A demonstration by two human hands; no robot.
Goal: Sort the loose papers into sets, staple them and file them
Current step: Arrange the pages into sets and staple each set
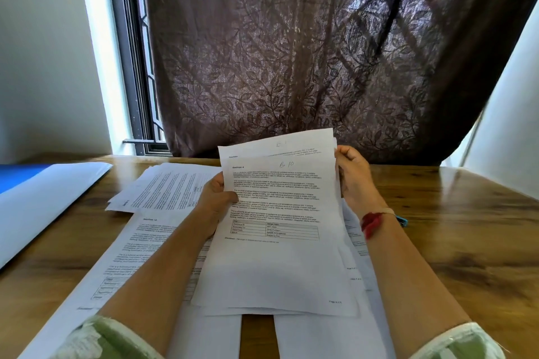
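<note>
I hold a stack of printed sheets (280,242) raised over the wooden table (466,227). The front sheet is marked "B 10" by hand; a second sheet sticks out behind its top. My left hand (217,198) grips the stack's left edge, thumb on the front. My right hand (354,178) grips the right edge near the top. More printed sheets lie flat on the table: a pile (163,186) to the left behind my hand, a page (140,248) under my left forearm, and sheets (355,239) under my right forearm.
A blue folder with a white sheet (43,201) lies at the table's left edge. A small blue object (404,221) peeks out behind my right wrist. A dark leaf-patterned curtain (306,52) hangs behind the table, with a window frame (131,67) to its left.
</note>
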